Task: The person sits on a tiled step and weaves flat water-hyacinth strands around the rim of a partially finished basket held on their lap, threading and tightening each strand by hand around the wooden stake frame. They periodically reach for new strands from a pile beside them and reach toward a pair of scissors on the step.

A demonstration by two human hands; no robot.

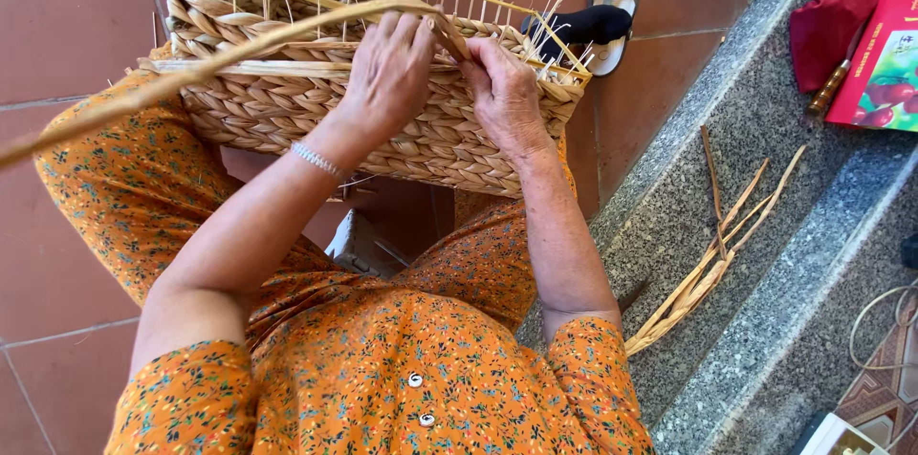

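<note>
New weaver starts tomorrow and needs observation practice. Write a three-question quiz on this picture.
1. True or false: both hands rest on the woven basket rim.
2. Which hand wears a beaded bracelet: A left, B right?
3. What lies loose on the stone step to the person's right?

Key: 1 true; the right hand is there too, both working a long fibre strand. 2 A. 3 A bundle of dried fibre strips.

The woven basket (316,101) rests on my lap at twelve o'clock, both my hands on its near rim; loose straw strands (712,254) lie on the stone step (765,130) at three o'clock.
</note>
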